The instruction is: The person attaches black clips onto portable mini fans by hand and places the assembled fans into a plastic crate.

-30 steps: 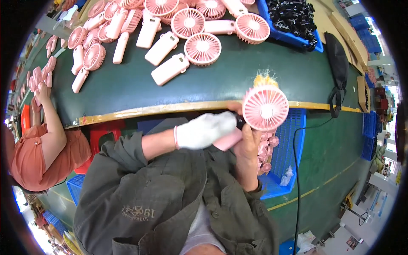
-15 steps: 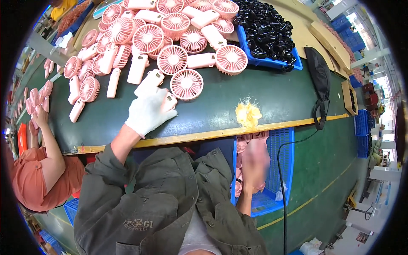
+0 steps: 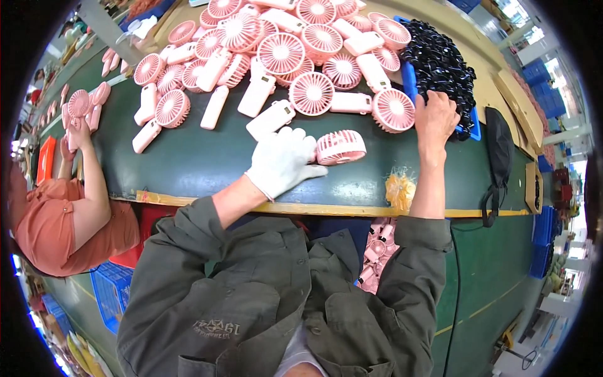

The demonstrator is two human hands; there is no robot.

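Note:
My left hand (image 3: 279,162), in a white glove, rests on the green table near its front edge. It is closed around the handle of a pink handheld fan (image 3: 341,147), whose round head is tipped on its side and points right. My bare right hand (image 3: 438,120) reaches to the near left part of a blue bin (image 3: 409,80) heaped with small black parts (image 3: 440,63). Its fingers bend down at the heap and the fingertips are hidden, so whether it grips a part cannot be told. A pink fan (image 3: 394,110) lies just left of this hand.
Many pink handheld fans (image 3: 286,53) are piled at the back. A yellow tuft (image 3: 399,190) sits by the table edge, a black pouch (image 3: 499,144) lies to the right. Pink fans (image 3: 377,254) show below the edge. A co-worker's arm (image 3: 91,188) is at left.
My right hand has come up from the blue crate of pink fans below the table to the black parts. The fan in my left hand has turned from face-up onto its side.

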